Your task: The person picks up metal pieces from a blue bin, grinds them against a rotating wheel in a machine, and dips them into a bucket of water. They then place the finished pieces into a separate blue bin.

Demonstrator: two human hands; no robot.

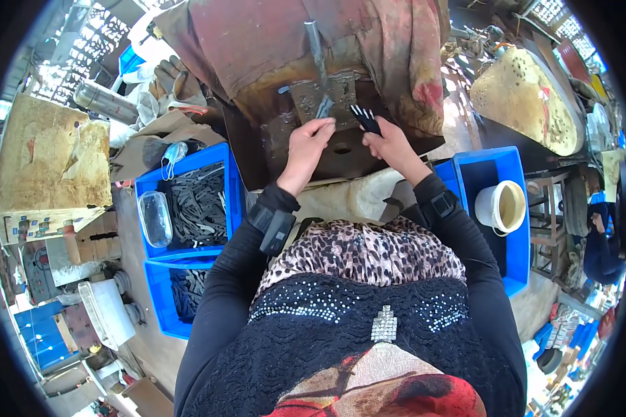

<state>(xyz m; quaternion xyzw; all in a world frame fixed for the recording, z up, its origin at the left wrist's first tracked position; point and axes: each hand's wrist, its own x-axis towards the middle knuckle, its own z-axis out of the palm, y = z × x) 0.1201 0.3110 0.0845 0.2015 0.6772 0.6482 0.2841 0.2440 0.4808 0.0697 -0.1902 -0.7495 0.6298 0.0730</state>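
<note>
Strips, dark with pale tips, are clamped in the right hand above the brown metal tray, in from its front edge and right of its middle. The left hand, thumb and fingers bunched, is at a grey piece, but whether it grips that I cannot tell. Beyond the tray's left edge a blue crate carries dark metal pieces; past its right edge a white bucket sits in a second crate

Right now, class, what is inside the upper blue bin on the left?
The bin holds a heap of dark pieces, with a clear tub at its left. The bin's floor under the heap is covered and cannot be seen.
</note>
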